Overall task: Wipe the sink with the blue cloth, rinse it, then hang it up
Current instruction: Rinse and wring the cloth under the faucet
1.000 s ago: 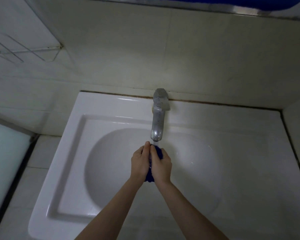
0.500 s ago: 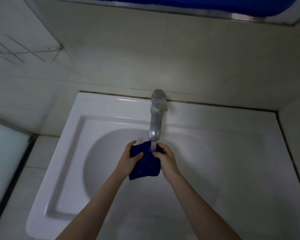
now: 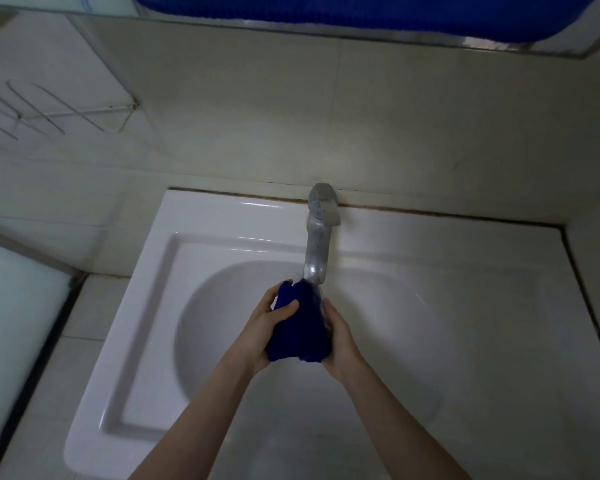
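We've got blue cloth (image 3: 300, 329) bunched under tap (image 3: 316, 251), over sink (image 3: 146, 341) basin. Left hand (image 3: 267, 327), right hand (image 3: 340, 336) both clamped round it. Risk: hard squeeze sprays water past rim.

Just two bare forearms coming in from the bottom edge, no sleeves showing anywhere up to the frame's edge. The left hand (image 3: 264, 327) and right hand (image 3: 340, 344) are bare too: no gloves, rings or watch visible.
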